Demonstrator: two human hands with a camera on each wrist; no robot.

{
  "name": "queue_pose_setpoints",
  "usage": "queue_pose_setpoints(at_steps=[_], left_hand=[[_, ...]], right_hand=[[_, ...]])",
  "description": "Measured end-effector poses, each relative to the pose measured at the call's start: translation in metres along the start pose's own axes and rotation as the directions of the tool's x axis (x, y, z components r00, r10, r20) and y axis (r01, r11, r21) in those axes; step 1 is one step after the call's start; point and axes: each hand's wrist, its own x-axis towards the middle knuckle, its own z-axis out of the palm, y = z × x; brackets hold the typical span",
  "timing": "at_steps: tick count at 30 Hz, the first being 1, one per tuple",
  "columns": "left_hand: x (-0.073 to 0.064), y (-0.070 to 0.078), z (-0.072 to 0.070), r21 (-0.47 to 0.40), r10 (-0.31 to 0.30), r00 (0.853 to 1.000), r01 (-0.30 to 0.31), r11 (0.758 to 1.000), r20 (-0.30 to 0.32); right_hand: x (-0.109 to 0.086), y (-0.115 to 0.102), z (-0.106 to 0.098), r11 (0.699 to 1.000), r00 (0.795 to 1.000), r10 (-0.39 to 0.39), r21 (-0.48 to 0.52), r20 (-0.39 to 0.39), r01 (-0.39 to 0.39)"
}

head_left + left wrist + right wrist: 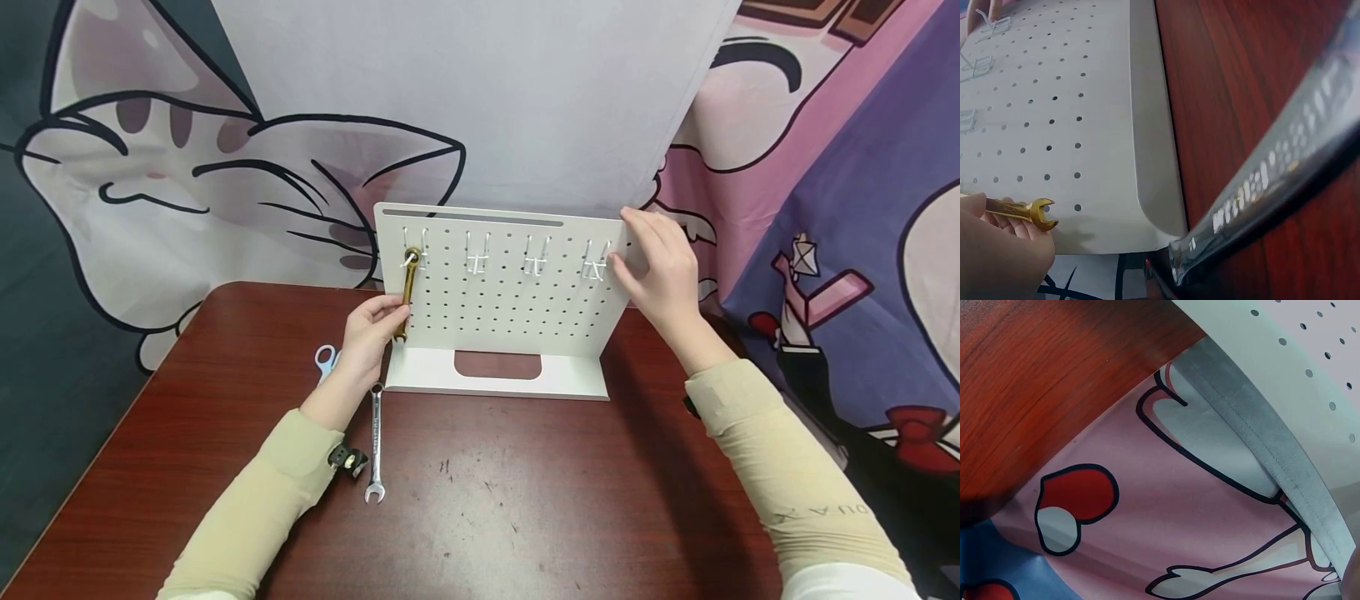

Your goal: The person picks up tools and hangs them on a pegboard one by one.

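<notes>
A white pegboard stand (pixel 502 329) stands upright on the table, its slotted base toward me. My left hand (pixel 367 342) pinches the lower part of a gold wrench (pixel 408 283), whose ring end is over the leftmost white hook. In the left wrist view the open jaw of the gold wrench (pixel 1038 214) sticks out past the fingers, close to the board's face. My right hand (pixel 663 262) grips the board's upper right edge, thumb on the front and fingers at the top corner. Little of the right hand shows in the right wrist view.
White double hooks (pixel 476 262) sit in a row across the board, several in all. A silver wrench (pixel 377 450) lies on the brown table (pixel 525 483), in front of the base's left corner. Blue-handled scissors (pixel 326 360) lie partly behind the left wrist. Cartoon-print cloth hangs behind.
</notes>
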Motion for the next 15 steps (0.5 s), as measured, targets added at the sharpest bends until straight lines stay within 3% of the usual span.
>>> queue_pose_setpoints(at_steps=[6, 15], left_hand=[[0.000, 0.003, 0.000, 0.096, 0.021, 0.999, -0.018, 0.995, -0.028], [-0.004, 0.001, -0.013, 0.116, 0.050, 0.999, -0.051, 0.992, 0.013]], right_hand=[[0.001, 0.000, 0.000, 1.000, 1.000, -0.008, 0.002, -0.004, 0.008], [0.000, 0.000, 0.000, 1.000, 1.000, -0.004, 0.001, -0.005, 0.004]])
